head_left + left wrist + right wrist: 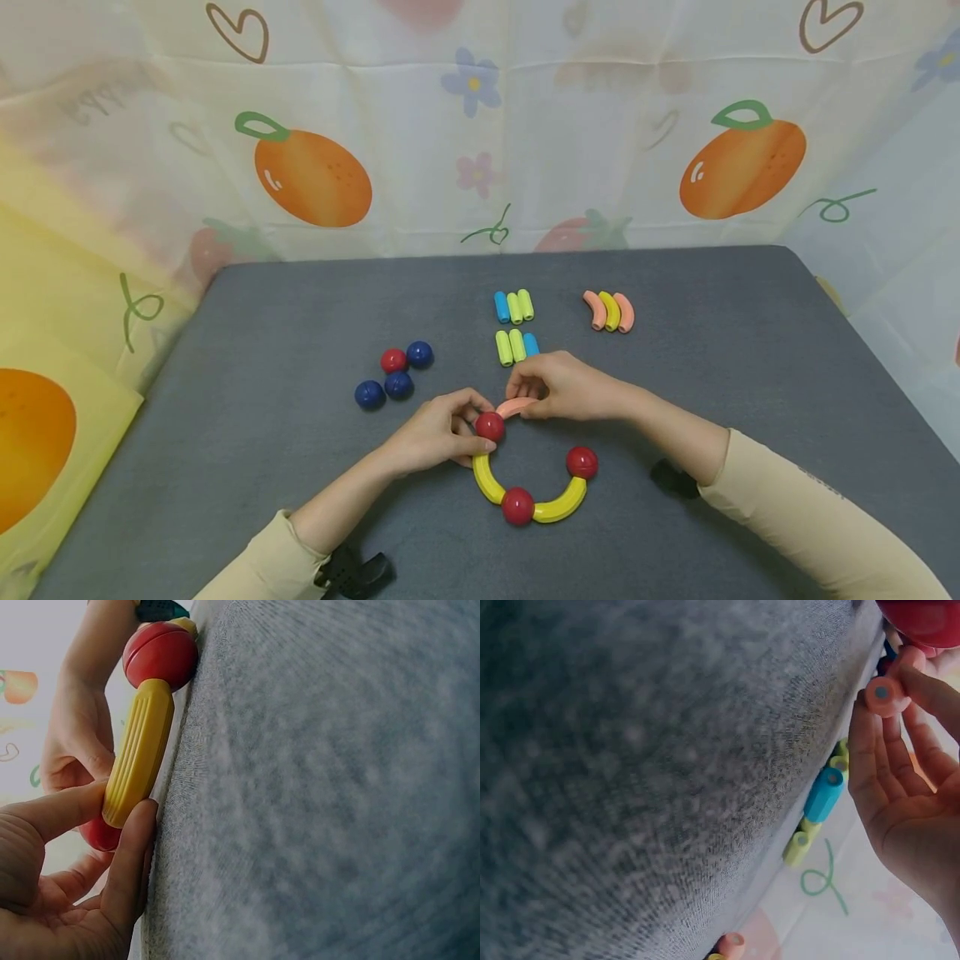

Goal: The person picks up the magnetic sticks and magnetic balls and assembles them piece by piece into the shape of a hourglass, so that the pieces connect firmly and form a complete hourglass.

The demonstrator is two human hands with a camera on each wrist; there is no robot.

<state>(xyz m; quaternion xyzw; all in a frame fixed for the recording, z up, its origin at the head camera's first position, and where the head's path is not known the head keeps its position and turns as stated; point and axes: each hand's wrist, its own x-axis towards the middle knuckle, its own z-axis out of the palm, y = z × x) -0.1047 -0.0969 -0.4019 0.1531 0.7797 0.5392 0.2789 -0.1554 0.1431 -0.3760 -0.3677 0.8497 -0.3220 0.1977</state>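
Note:
Several red balls and curved yellow rods form an open arc on the table. My left hand [435, 433] grips the red ball [490, 427] at the arc's upper left end, its thumb by the joint with a ridged yellow rod [140, 754]. A curved pink rod [514, 407] is pinched between thumb and fingers of my right hand [573, 387]. One end of it meets the held ball; its free end [882, 693] faces the right wrist camera. Another red ball [517, 506] joins the two yellow rods at the bottom, and a third [582, 462] ends the arc at right.
Left of the arc lie dark blue balls [370, 395] and a loose red ball [393, 360]. Short green and blue rods [514, 307] stand in two rows beyond my hands. Curved pink and yellow rods [609, 312] lie at back right on the grey table [262, 333].

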